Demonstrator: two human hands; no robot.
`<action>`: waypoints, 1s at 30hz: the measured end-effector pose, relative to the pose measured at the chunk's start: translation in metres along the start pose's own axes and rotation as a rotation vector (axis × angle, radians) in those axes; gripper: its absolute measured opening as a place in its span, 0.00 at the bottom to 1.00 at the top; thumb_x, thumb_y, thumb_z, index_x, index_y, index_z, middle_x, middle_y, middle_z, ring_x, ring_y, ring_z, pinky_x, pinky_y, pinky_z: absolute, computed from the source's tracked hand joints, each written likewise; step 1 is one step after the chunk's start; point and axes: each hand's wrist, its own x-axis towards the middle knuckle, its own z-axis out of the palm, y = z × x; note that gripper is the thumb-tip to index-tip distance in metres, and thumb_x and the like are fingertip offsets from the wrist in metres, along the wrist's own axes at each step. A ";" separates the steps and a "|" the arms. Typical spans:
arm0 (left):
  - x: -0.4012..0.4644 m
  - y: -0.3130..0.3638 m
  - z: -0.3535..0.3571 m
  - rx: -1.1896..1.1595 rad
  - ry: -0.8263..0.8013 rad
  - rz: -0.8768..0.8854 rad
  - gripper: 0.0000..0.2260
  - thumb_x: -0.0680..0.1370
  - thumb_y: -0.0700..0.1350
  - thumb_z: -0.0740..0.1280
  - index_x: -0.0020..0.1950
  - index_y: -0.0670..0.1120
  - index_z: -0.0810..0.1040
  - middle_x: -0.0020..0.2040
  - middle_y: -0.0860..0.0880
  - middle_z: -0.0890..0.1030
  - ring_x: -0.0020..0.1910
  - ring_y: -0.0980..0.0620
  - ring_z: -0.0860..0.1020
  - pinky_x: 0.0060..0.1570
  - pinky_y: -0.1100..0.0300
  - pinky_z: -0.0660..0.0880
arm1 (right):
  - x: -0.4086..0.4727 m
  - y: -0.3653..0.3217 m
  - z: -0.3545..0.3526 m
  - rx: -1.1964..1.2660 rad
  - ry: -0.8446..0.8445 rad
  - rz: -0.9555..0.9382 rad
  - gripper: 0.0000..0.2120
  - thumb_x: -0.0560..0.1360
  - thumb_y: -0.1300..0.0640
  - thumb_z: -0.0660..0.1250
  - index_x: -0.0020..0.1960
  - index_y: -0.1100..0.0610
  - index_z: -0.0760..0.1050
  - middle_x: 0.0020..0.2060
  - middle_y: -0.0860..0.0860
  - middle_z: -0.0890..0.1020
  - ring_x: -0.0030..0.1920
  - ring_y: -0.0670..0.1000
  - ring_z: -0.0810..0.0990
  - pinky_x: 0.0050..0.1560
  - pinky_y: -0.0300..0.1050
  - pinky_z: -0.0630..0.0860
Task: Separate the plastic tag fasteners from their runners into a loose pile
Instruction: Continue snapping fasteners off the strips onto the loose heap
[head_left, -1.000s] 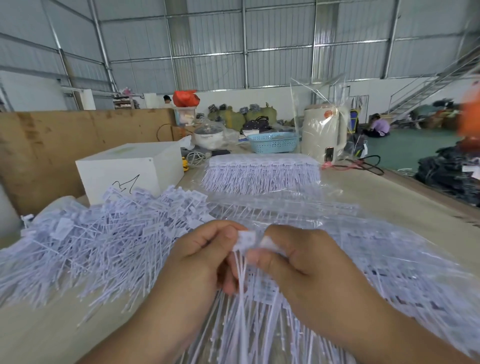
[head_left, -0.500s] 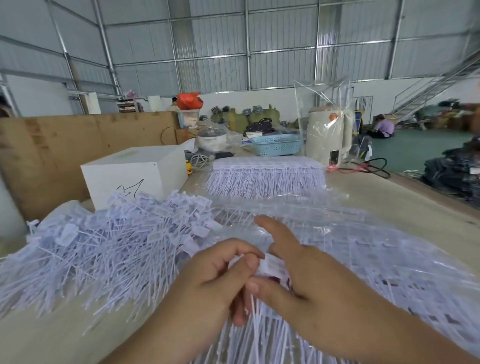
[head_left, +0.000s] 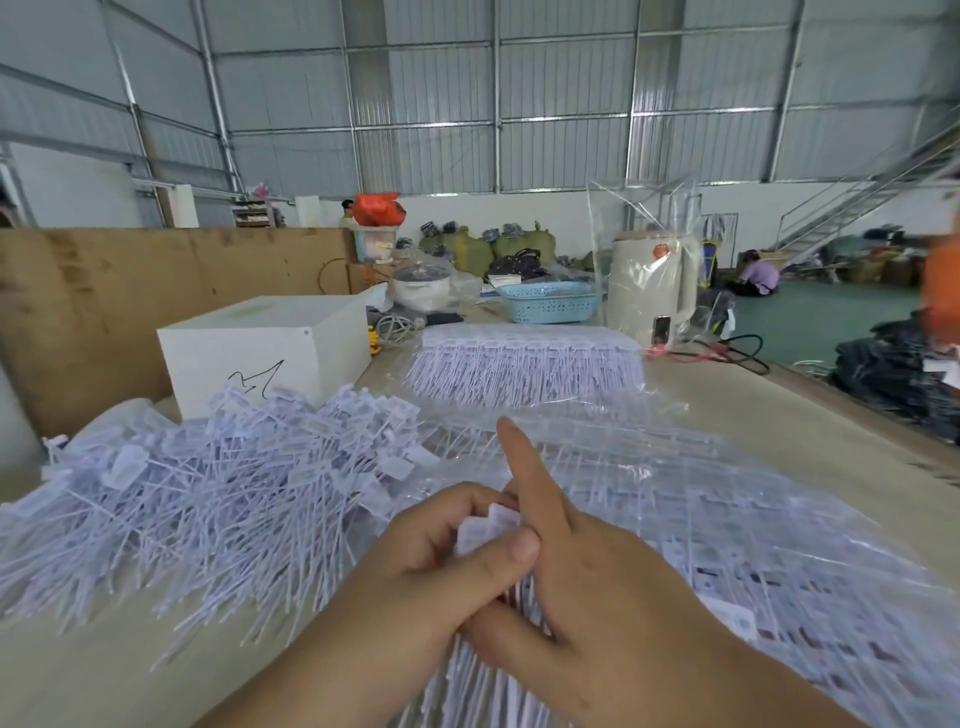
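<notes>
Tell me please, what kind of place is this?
Probably a warehouse or packing workshop: corrugated metal walls, a metal staircase, stuffed sacks along the far wall, and a long worktable heaped with plastic tag fasteners.

A small bunch of pale lilac tag fasteners (head_left: 488, 527) sits pinched at its flat heads, stems hanging toward six o'clock. The loose pile (head_left: 208, 493) sprawls at nine o'clock. Unseparated strips (head_left: 524, 364) lie at twelve o'clock, fringe down.
</notes>
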 end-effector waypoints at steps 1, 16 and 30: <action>0.000 0.000 -0.001 0.067 0.005 0.012 0.13 0.65 0.55 0.73 0.45 0.49 0.83 0.38 0.47 0.82 0.37 0.53 0.79 0.38 0.64 0.75 | 0.000 0.001 0.000 0.001 -0.013 0.006 0.46 0.75 0.36 0.59 0.64 0.31 0.18 0.68 0.32 0.63 0.50 0.39 0.76 0.46 0.39 0.76; 0.007 -0.004 -0.020 0.141 0.255 -0.037 0.10 0.71 0.42 0.67 0.46 0.52 0.86 0.24 0.44 0.74 0.21 0.48 0.73 0.25 0.60 0.72 | -0.002 0.027 -0.024 -0.083 -0.088 0.095 0.13 0.78 0.37 0.58 0.42 0.45 0.66 0.30 0.42 0.74 0.27 0.43 0.69 0.30 0.41 0.64; 0.010 0.000 -0.003 0.082 0.423 0.075 0.12 0.62 0.53 0.72 0.43 0.53 0.85 0.23 0.47 0.73 0.19 0.52 0.71 0.22 0.64 0.69 | -0.001 0.018 -0.007 -0.048 0.255 0.016 0.12 0.77 0.39 0.58 0.40 0.44 0.63 0.31 0.42 0.68 0.32 0.43 0.69 0.32 0.40 0.65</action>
